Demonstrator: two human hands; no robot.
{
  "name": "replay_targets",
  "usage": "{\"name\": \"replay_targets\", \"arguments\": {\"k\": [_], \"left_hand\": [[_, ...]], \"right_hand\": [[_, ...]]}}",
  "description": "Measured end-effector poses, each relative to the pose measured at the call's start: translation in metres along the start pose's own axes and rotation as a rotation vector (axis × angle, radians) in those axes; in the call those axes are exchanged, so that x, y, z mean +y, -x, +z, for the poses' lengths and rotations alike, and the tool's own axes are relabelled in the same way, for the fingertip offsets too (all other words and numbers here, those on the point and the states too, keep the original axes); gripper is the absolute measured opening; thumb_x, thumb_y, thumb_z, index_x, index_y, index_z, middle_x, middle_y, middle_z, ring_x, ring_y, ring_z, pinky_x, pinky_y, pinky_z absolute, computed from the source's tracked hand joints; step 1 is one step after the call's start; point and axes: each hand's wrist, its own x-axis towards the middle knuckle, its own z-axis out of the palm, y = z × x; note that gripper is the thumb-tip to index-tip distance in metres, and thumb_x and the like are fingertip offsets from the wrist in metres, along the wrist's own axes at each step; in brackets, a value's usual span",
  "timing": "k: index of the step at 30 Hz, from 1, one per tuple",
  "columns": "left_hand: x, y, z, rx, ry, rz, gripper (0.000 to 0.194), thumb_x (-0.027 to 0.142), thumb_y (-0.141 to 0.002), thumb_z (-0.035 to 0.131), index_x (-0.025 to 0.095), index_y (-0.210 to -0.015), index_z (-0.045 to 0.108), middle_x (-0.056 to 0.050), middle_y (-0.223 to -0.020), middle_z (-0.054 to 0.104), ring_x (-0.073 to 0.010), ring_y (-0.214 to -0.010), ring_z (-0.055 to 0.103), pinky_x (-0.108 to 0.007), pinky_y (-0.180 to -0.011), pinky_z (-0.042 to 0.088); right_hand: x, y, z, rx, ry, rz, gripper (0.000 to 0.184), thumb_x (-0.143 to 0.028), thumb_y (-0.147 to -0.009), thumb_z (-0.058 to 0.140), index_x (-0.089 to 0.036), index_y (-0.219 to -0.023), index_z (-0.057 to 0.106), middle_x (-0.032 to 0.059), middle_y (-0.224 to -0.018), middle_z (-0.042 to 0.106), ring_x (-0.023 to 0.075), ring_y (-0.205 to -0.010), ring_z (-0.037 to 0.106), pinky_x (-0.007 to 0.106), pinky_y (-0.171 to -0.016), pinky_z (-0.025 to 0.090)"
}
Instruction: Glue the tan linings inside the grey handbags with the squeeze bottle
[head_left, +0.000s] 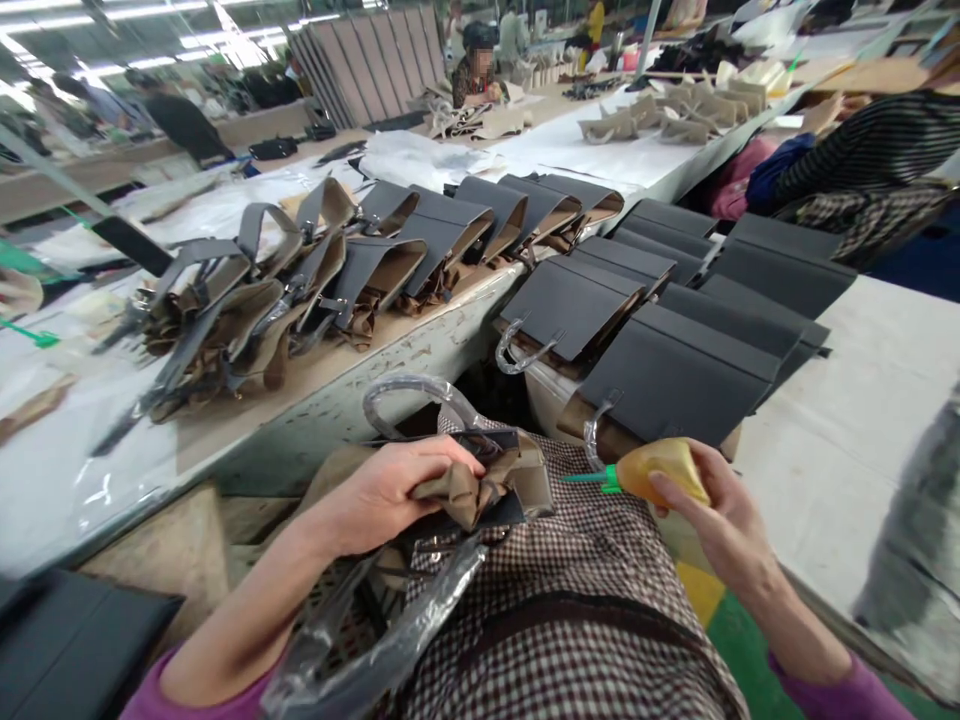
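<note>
My left hand (390,490) is closed on the crumpled tan lining of a dark handbag piece (491,480) that lies on my checked lap. A plastic-wrapped handle (420,395) loops up behind it. My right hand (720,510) grips a yellow squeeze bottle (664,465), its green nozzle (589,478) pointing left toward the bag piece and stopping just short of it.
A long worktable (390,365) carries a row of dark bag pieces with tan linings (360,270). More flat dark bag bodies (675,330) are stacked to the right of it. A person in a striped top (877,150) sits at right, and other workers are far behind.
</note>
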Motion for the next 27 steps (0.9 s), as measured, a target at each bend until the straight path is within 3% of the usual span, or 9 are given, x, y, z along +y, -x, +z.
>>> {"name": "replay_targets", "arguments": {"k": [3,7,16,27], "left_hand": [[-0.006,0.008,0.018,0.069,0.022,0.049,0.011,0.011,-0.096,0.064,0.018,-0.102,0.069,-0.006,-0.107,0.076,-0.0167,-0.099,0.072,-0.025,-0.090,0.056],[0.001,0.016,0.026,0.063,0.019,0.082,0.014,0.007,-0.096,0.062,0.019,-0.103,0.066,-0.005,-0.107,0.076,-0.0151,-0.098,0.073,-0.022,-0.089,0.055],[0.008,0.025,0.040,0.039,-0.036,0.137,0.014,0.007,-0.098,0.059,0.020,-0.101,0.061,-0.005,-0.109,0.076,-0.0167,-0.101,0.072,-0.026,-0.096,0.054],[0.008,0.032,0.044,0.029,-0.006,0.129,0.014,0.007,-0.099,0.056,0.020,-0.102,0.060,-0.006,-0.110,0.075,-0.0184,-0.102,0.071,-0.029,-0.093,0.055]], "right_hand": [[0.005,-0.005,0.007,-0.020,0.153,-0.098,0.066,-0.064,-0.075,0.083,-0.021,-0.120,0.061,0.0096,-0.106,0.069,0.0329,-0.090,0.068,0.046,-0.077,0.060],[0.005,-0.017,0.022,-0.083,0.245,-0.245,0.061,-0.064,-0.079,0.079,-0.022,-0.120,0.061,0.0100,-0.111,0.070,0.0323,-0.096,0.068,0.049,-0.089,0.058],[0.000,-0.036,0.045,-0.173,0.326,-0.362,0.064,-0.070,-0.081,0.074,-0.020,-0.118,0.060,0.0126,-0.109,0.072,0.0338,-0.094,0.071,0.050,-0.090,0.058],[-0.008,-0.038,0.046,-0.261,0.388,-0.352,0.057,-0.070,-0.080,0.071,-0.022,-0.111,0.063,0.0111,-0.104,0.074,0.0331,-0.088,0.071,0.048,-0.083,0.059]]}}
